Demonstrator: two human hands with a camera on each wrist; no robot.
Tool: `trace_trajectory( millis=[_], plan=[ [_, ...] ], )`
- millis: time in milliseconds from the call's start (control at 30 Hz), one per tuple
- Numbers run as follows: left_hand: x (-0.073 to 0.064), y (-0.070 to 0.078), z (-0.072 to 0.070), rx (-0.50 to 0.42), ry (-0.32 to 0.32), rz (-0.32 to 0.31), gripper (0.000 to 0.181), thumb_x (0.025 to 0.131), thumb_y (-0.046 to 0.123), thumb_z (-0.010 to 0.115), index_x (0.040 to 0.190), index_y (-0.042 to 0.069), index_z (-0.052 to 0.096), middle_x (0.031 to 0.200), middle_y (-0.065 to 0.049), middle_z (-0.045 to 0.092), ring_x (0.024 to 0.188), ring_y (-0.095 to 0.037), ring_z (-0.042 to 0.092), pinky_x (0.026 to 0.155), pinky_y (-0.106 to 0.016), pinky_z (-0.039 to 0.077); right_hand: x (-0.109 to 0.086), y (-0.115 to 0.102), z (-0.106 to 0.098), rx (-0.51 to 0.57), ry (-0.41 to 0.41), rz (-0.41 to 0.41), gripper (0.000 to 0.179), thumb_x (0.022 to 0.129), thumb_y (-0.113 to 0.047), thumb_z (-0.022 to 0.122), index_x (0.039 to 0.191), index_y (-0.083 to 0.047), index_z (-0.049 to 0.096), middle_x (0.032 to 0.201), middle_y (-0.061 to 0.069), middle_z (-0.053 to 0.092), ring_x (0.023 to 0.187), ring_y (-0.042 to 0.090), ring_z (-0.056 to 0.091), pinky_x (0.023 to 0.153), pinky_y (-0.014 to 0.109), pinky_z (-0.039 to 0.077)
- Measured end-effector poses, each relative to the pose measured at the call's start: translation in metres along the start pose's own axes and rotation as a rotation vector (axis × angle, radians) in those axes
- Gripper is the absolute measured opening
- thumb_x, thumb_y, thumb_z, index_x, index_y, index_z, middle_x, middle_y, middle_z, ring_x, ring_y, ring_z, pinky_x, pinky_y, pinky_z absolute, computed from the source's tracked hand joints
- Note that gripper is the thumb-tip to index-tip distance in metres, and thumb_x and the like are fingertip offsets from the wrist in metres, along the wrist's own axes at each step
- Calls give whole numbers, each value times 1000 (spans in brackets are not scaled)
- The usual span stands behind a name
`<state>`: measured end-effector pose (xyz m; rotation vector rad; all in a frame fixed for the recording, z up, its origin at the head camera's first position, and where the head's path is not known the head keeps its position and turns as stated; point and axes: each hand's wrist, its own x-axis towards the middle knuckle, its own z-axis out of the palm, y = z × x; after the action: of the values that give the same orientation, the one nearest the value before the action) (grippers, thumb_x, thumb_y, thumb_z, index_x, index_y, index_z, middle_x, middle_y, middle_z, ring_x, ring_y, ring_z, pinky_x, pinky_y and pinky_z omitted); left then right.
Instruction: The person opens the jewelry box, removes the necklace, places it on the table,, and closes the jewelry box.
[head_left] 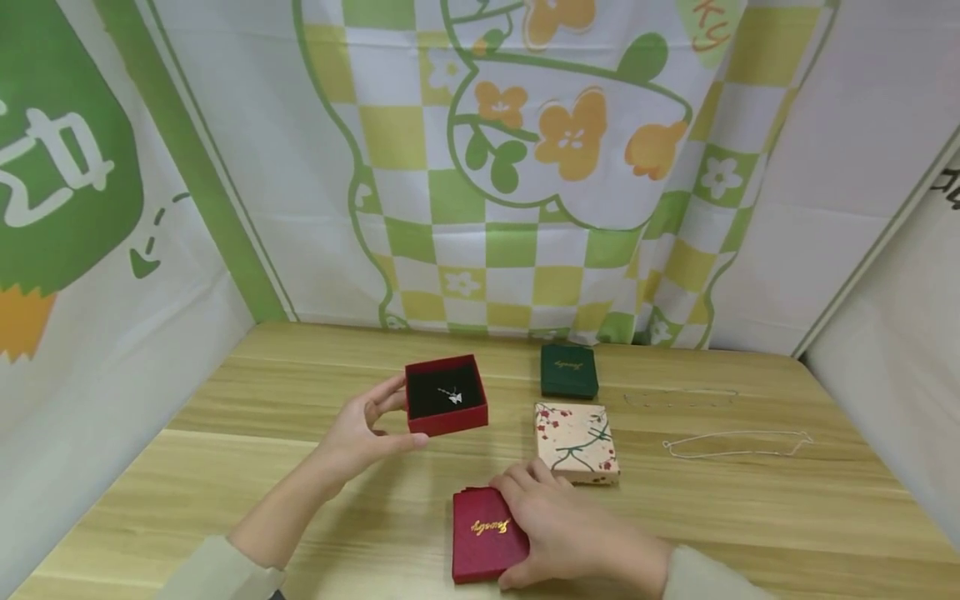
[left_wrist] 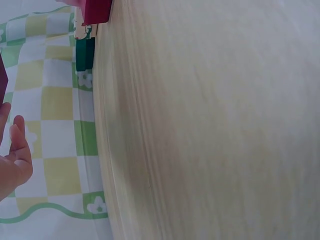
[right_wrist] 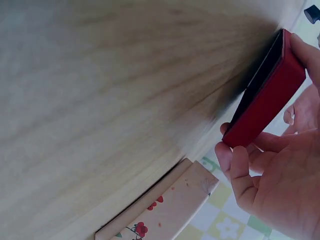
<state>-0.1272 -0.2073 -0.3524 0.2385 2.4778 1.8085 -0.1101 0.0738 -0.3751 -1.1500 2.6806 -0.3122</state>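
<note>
My left hand (head_left: 360,433) grips the red box base (head_left: 450,419) by its left side, thumb along the front wall. Inside the base is a black pad (head_left: 423,392), with a silver butterfly pendant (head_left: 455,398) and a bit of fine chain on it. The red lid (head_left: 480,533), with gold "Jewelry" lettering, is in my right hand (head_left: 566,525), held at its right side near the front of the table. From the right wrist view, the lid (right_wrist: 270,95) is hollow underneath and tilted, fingertips at its edge. Only a corner of the base shows in the left wrist view.
Right of the base, a dark green jewelry box (head_left: 567,372) stands behind a cream box with red blossoms (head_left: 573,433). Two thin silver necklaces lie spread on the table's right side, the nearer chain (head_left: 735,453) closed in a loop. A patterned curtain (head_left: 510,242) hangs behind.
</note>
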Motion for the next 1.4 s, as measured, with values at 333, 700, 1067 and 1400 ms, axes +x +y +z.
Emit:
trace_trajectory(
  millis=[333, 700, 1067, 1400],
  plan=[
    [3, -2, 3, 4, 1, 8, 90, 81, 17, 81, 155, 4, 30, 142, -18, 56, 134, -31, 46, 91, -35, 48, 4, -7, 9, -6, -21, -8, 92, 68, -58, 84, 138, -9, 48, 122, -3, 50, 110, 16, 43, 93, 28, 48],
    [2, -7, 11, -18, -44, 10, 92, 79, 17, 84, 154, 6, 32, 137, -18, 59, 111, -13, 56, 80, -27, 53, -8, 4, -14, 114, 206, 20, 57, 85, -47, 75, 124, -7, 63, 112, 1, 55, 101, 14, 50, 85, 34, 51],
    [3, -5, 23, 39, -73, 1, 96, 76, 22, 86, 154, 8, 32, 141, -15, 57, 118, -26, 54, 82, -30, 51, -9, 26, -52, 501, 606, 22, 12, 92, -11, 69, 101, -19, 68, 101, -1, 61, 90, 22, 53, 60, 25, 50],
    [5, 6, 45, 91, -133, 94, 96, 73, 25, 87, 153, 13, 36, 139, -9, 61, 125, -27, 49, 85, -41, 49, -10, 27, -56, 570, 552, 4, 22, 98, -18, 63, 120, -17, 63, 123, 2, 59, 106, 24, 60, 74, 27, 56]
  ],
)
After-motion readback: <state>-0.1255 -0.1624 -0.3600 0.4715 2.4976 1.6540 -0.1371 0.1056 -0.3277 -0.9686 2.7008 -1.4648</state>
